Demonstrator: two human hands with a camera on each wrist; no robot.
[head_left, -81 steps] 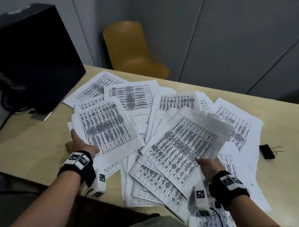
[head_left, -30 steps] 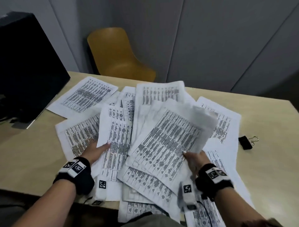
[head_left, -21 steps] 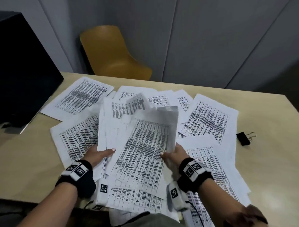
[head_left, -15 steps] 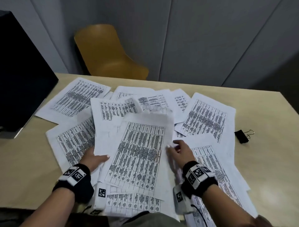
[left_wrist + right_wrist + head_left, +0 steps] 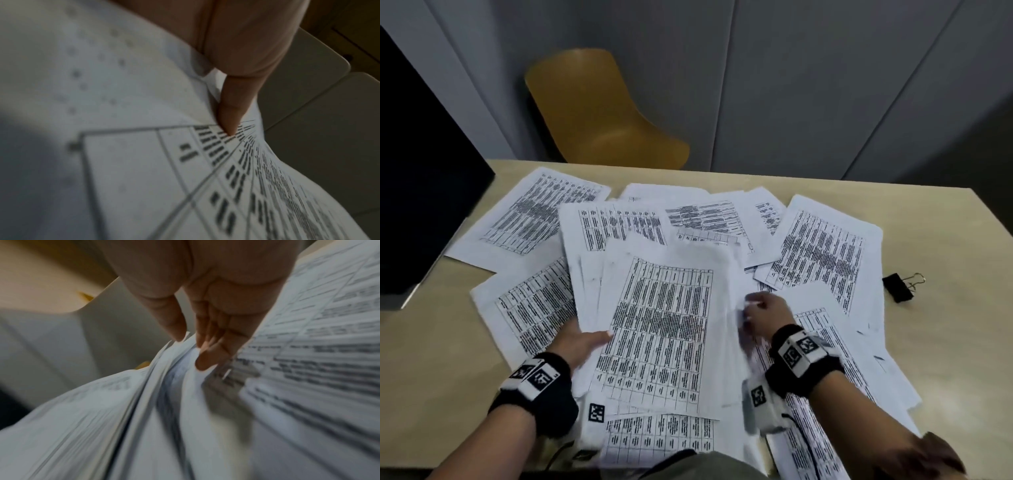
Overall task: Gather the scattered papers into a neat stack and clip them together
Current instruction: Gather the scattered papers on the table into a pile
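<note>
A person leans over a light wooden table (image 5: 945, 240) where printed papers (image 5: 822, 250) lie fanned out from about nine o'clock round to three o'clock, overlapping one another and reaching the near edge. Every sheet carries a ruled table packed with dark rows of print, but the text is too small and blurred to read in any view. At the centre sits a partly gathered stack (image 5: 664, 329), its top sheet lying almost square to the person. The left hand (image 5: 582, 342) holds the stack at its seven o'clock side, thumb laid flat on the top sheet and the fingers tucked underneath, out of sight; in the left wrist view the thumb (image 5: 232, 113) presses on the printed grid. The right hand (image 5: 767, 315) meets the stack's three o'clock edge, its fingers (image 5: 213, 353) nearly straight and pushing against the sheet edges, while the thumb rests on top. Both wrists wear black bands bearing square black-and-white marker tags. A black binder clip (image 5: 899, 287) with wire handles lies on bare table at three o'clock, just beside the outermost sheet. At twelve o'clock beyond the table stands a mustard-yellow chair (image 5: 602, 116), and at ten o'clock a dark monitor (image 5: 424, 178).
</note>
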